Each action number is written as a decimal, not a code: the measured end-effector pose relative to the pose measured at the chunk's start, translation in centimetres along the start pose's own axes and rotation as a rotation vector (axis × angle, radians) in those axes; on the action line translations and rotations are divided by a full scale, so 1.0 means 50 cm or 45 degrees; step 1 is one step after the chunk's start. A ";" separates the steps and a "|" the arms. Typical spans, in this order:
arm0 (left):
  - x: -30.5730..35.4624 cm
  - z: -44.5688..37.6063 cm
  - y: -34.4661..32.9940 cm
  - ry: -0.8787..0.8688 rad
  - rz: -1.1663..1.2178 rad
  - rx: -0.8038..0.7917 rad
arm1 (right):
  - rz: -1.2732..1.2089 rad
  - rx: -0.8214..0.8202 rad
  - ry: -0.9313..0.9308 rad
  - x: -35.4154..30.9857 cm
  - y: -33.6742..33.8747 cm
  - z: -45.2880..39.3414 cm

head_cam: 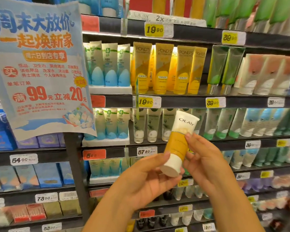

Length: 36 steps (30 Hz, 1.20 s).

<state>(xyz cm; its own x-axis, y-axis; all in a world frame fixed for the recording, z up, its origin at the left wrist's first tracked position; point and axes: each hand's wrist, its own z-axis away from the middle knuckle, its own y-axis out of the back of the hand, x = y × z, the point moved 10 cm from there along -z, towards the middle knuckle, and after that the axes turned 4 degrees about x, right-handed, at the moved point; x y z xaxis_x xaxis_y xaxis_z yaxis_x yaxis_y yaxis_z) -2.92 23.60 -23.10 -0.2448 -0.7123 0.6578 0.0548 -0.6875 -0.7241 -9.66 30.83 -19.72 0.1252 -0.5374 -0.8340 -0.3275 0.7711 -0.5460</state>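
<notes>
Behind tube (pixel 177 144), stocked shelves (pixel 182 102), poster (pixel 40 67) left

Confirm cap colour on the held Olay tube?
White cap on the Olay tube; shows best in head view.

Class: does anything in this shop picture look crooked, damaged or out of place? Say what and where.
The sale poster at upper left hangs tilted and wrinkled, overlapping the shelves. The Olay tube is off the shelf, held slanted, cap down, by the left hand and right hand. No spill shows.
</notes>
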 end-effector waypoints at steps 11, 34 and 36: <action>0.073 -0.093 -0.072 -0.194 -0.216 0.022 | 0.082 -0.132 0.087 -0.103 0.002 -0.102; 0.431 -0.156 -0.325 -1.269 -1.270 0.501 | 0.308 -0.803 0.673 -0.453 -0.203 -0.313; 0.462 -0.144 -0.340 -1.369 -1.302 0.587 | 0.284 -0.848 0.667 -0.468 -0.227 -0.324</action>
<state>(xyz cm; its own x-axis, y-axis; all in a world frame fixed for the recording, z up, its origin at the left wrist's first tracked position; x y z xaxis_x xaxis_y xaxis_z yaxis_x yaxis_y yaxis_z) -16.50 19.87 2.91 0.4116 0.4469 0.7943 0.6356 -0.7653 0.1013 -24.02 29.11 7.30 -0.3999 -0.6118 -0.6825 -0.7924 0.6050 -0.0780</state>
